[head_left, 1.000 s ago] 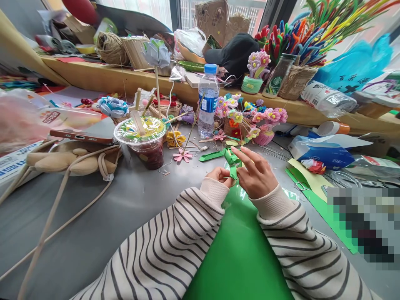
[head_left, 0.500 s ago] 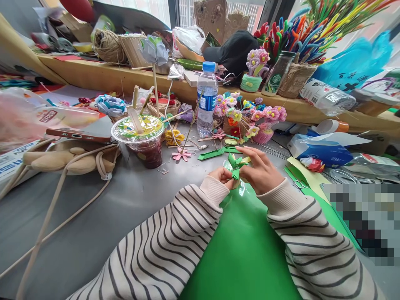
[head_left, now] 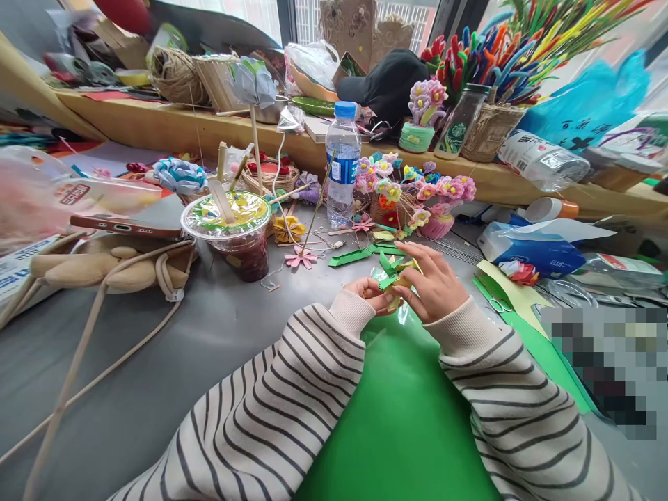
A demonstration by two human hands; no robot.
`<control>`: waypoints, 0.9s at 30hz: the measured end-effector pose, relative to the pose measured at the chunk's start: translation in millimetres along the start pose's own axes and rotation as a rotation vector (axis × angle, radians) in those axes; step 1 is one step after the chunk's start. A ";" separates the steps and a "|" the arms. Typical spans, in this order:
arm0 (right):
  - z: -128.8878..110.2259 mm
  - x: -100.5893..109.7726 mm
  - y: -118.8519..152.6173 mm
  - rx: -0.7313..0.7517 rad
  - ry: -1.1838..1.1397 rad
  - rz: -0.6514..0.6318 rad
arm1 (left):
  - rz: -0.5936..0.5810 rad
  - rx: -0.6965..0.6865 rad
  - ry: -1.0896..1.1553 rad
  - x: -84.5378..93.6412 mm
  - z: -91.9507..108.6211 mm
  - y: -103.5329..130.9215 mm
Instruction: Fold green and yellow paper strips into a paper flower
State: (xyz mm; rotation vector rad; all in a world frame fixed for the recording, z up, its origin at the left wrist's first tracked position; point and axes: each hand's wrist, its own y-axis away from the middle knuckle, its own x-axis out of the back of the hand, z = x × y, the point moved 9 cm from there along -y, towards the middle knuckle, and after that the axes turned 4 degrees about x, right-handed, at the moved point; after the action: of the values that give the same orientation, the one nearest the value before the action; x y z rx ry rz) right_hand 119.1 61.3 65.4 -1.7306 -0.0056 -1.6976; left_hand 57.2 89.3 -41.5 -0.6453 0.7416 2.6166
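A small folded green paper piece [head_left: 386, 265] with pointed tips and some yellow in it is between my two hands. My left hand [head_left: 369, 292] is closed on its lower left side, thumb and fingers pinching. From the right, my right hand [head_left: 432, 282] grips it with thumb and fingers, the upper fingers stretched over it. Fingers hide part of the folds. Folded green paper strips [head_left: 352, 257] lie on the table just beyond my hands. A shiny green sheet [head_left: 407, 410] spreads below my forearms.
A lidded drink cup [head_left: 243, 254] and a water bottle [head_left: 342, 167] stand beyond my hands. A phone [head_left: 122, 226] rests on a bag at left. Pink paper flower [head_left: 300, 257], yarn flowers [head_left: 443, 188], tissue pack [head_left: 532, 250] and scissors [head_left: 499, 305] lie around.
The green paper piece has been turned and tilted in my hands, and more yellow shows by my right fingers. The view has shifted slightly.
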 end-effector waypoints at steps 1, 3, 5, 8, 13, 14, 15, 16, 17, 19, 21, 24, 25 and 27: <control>-0.1 0.0 -0.2 0.004 -0.005 0.009 | 0.003 -0.001 0.005 0.9 -0.9 -0.6; -0.4 -0.5 -0.2 0.018 -0.028 0.017 | 0.016 -0.009 0.003 3.3 -2.7 -2.4; -0.3 -1.0 0.3 0.029 -0.057 0.017 | 0.000 -0.028 -0.008 2.9 -4.1 -5.0; 1.1 -1.6 1.1 0.035 -0.099 0.019 | -0.043 -0.053 -0.014 0.4 -6.1 -8.3; 4.6 -3.1 1.9 0.061 -0.183 0.051 | -0.035 -0.058 -0.023 1.3 -8.4 -9.1; 5.9 -3.4 2.3 0.064 -0.200 0.061 | -0.035 -0.060 -0.024 0.9 -8.2 -8.5; 7.2 -4.0 2.7 0.066 -0.217 0.068 | -0.037 -0.060 -0.027 0.2 -7.9 -7.8; 8.4 -4.7 3.2 0.067 -0.231 0.071 | -0.042 -0.059 -0.031 -0.8 -7.7 -7.0; 9.4 -5.5 3.6 0.067 -0.241 0.070 | -0.046 -0.055 -0.035 -1.8 -7.6 -6.3; 10.6 -6.2 4.3 0.063 -0.247 0.070 | -0.040 -0.047 -0.045 -2.4 -7.3 -5.1; 11.0 -6.1 4.4 0.048 -0.234 0.066 | -0.009 -0.038 -0.067 -1.1 -7.1 -4.2; 8.4 -6.0 3.3 0.032 -0.198 0.048 | 0.047 -0.026 -0.124 1.7 -6.0 -3.2; 6.8 -5.9 2.8 0.033 -0.189 0.042 | 0.059 -0.024 -0.134 2.2 -5.3 -2.8; 3.5 -5.7 1.9 0.043 -0.180 0.037 | 0.069 -0.005 -0.130 2.6 -5.0 -2.2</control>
State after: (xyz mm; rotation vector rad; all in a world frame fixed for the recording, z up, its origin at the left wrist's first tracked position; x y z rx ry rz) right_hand 122.2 64.1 59.9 -1.8343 -0.0907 -1.4997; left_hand 57.6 88.8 -47.5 -0.4532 0.7304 2.6934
